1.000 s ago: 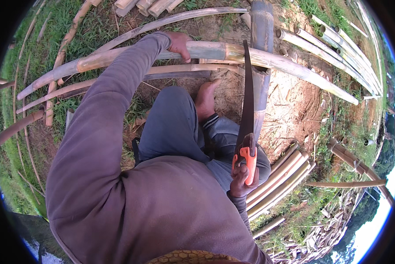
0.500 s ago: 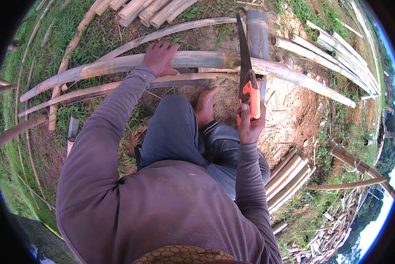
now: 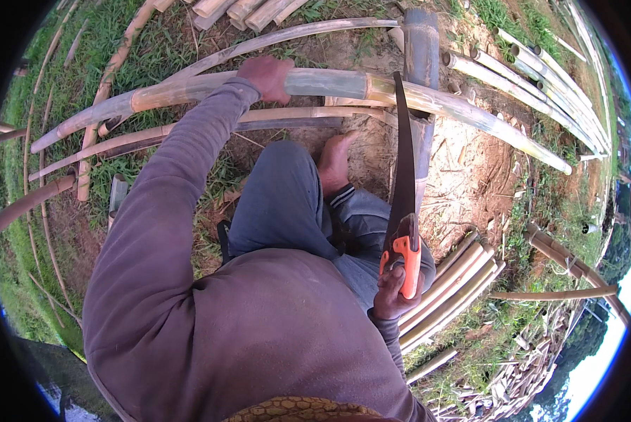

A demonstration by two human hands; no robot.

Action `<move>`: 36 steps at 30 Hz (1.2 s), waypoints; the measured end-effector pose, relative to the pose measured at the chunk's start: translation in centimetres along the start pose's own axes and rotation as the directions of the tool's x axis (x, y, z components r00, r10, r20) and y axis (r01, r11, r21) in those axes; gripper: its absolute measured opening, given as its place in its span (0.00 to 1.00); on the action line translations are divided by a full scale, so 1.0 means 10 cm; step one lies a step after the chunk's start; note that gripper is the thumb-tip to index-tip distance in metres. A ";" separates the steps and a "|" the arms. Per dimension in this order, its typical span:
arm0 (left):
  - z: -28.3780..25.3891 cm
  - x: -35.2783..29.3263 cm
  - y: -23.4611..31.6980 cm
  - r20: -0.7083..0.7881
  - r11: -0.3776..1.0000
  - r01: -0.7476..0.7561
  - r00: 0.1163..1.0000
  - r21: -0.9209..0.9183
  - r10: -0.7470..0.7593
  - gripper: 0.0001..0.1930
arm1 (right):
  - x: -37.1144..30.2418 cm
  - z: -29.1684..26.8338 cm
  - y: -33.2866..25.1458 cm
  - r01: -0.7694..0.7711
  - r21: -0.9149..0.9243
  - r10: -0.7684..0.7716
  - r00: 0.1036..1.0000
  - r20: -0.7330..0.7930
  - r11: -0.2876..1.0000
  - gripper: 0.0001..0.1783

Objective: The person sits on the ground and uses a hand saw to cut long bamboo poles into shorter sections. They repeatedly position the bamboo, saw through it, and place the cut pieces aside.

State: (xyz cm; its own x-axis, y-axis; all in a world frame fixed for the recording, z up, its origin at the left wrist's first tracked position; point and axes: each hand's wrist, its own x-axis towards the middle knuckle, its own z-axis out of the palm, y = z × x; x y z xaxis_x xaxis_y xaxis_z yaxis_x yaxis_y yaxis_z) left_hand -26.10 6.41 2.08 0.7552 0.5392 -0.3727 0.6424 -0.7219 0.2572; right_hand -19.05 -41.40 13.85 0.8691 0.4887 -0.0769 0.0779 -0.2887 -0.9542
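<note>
The left hand [image 3: 266,79] grips a pole [image 3: 329,84]; the right hand [image 3: 393,297], apart, holds a saw [image 3: 402,200] whose blade [image 3: 403,155] ahead could skip if the pole (being round) rolls.

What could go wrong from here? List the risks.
The saw might skip on the round pole, perhaps toward the bare left hand on it.

The pole could roll or shift where it crosses the dark log.

A slip might also swing the blade toward the bare foot nearby.
</note>
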 end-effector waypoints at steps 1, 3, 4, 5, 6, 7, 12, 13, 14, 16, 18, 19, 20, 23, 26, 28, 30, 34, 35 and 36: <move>-0.02 0.00 0.00 -0.004 1.000 -0.006 1.000 0.004 0.006 0.30 | 0.15 0.10 0.09 0.049 0.078 -0.048 0.999 -0.016 0.996 0.17; -0.08 0.05 0.01 0.075 0.999 0.047 0.996 -0.020 -0.046 0.31 | 0.86 0.46 0.30 0.117 0.053 -0.116 0.993 -0.027 0.992 0.13; -0.09 0.03 0.07 0.115 0.997 0.064 0.992 -0.038 -0.059 0.31 | 1.33 0.66 0.41 0.139 -0.050 -0.140 0.990 -0.018 0.989 0.11; -0.08 0.06 0.09 0.090 1.000 0.020 0.996 -0.025 -0.017 0.31 | 1.82 0.98 0.39 0.198 0.033 -0.198 0.980 -0.026 0.980 0.11; 0.02 0.15 0.00 0.060 0.999 -0.023 0.998 -0.024 0.025 0.31 | 2.09 1.23 0.12 0.343 -0.145 -0.350 0.936 -0.033 0.928 0.11; 0.01 0.14 -0.01 0.047 0.999 -0.048 0.998 -0.016 0.048 0.31 | 2.09 1.22 0.11 0.323 -0.115 -0.328 0.944 -0.029 0.939 0.11; -0.18 0.12 -0.08 0.114 0.998 -0.004 0.993 -0.063 0.011 0.32 | 1.07 0.58 0.45 0.140 0.147 -0.137 0.990 -0.031 0.979 0.11; -0.02 0.12 -0.17 0.097 0.997 -0.023 0.995 -0.077 0.031 0.31 | 0.63 0.30 0.25 -0.013 -0.037 0.013 1.000 0.019 0.999 0.13; 0.03 0.19 -0.18 0.062 0.995 -0.068 0.995 -0.067 0.072 0.31 | 0.37 0.17 0.30 0.070 0.005 -0.070 0.998 0.005 0.998 0.14; 0.01 0.24 -0.16 0.132 0.992 -0.082 0.987 -0.094 0.094 0.31 | -0.02 -0.01 0.31 0.115 0.075 -0.115 0.993 0.002 0.991 0.16; 0.01 0.32 -0.22 0.184 0.983 -0.091 0.976 -0.157 0.120 0.32 | 0.14 0.07 0.30 0.115 0.077 -0.116 0.993 0.007 0.990 0.15; -0.03 0.37 -0.26 0.201 0.983 -0.085 0.973 -0.161 0.117 0.32 | 0.55 0.27 0.33 0.150 0.041 -0.150 0.989 0.008 0.988 0.14; -0.05 0.40 -0.24 0.224 0.981 -0.094 0.966 -0.171 0.132 0.33 | 1.09 0.55 0.62 0.244 0.064 -0.240 0.969 -0.062 0.968 0.10; -0.02 0.46 -0.17 0.233 0.973 -0.127 0.957 -0.195 0.171 0.34 | 2.37 1.28 0.34 0.306 -0.030 -0.307 0.951 -0.041 0.951 0.10; 0.02 0.45 -0.27 0.234 0.966 -0.133 0.954 -0.223 0.185 0.33 | 2.16 1.17 0.41 0.293 -0.031 -0.293 0.956 -0.030 0.956 0.10; -0.07 0.55 -0.38 0.249 0.966 -0.109 0.954 -0.236 0.168 0.34 | 1.35 0.81 0.27 0.182 0.056 -0.180 0.983 -0.036 0.982 0.09; 0.00 0.49 -0.34 0.357 0.961 -0.062 0.921 -0.268 0.159 0.36 | 0.50 0.23 0.29 -0.005 -0.024 0.005 1.000 0.023 1.000 0.12; -0.11 0.49 -0.27 0.347 0.954 -0.042 0.926 -0.296 0.149 0.37 | 0.09 0.18 0.31 0.084 0.112 -0.078 0.995 -0.054 0.990 0.12; -0.11 0.51 -0.31 0.365 0.954 -0.036 0.919 -0.297 0.148 0.37 | 0.33 0.30 0.46 0.110 0.117 -0.104 0.993 -0.055 0.987 0.11; -0.12 0.57 -0.33 0.379 0.952 -0.049 0.910 -0.303 0.168 0.37 | 0.82 0.53 0.54 0.163 0.058 -0.160 0.986 -0.049 0.985 0.09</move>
State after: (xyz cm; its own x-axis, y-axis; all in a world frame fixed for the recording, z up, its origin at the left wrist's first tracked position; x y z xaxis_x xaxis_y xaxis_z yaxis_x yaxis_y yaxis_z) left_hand -23.82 12.39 0.17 0.7455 0.2053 -0.6341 0.6138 -0.5824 0.5330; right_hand -14.09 -34.55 6.49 0.8683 0.4876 0.0914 0.1901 -0.1568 -0.9691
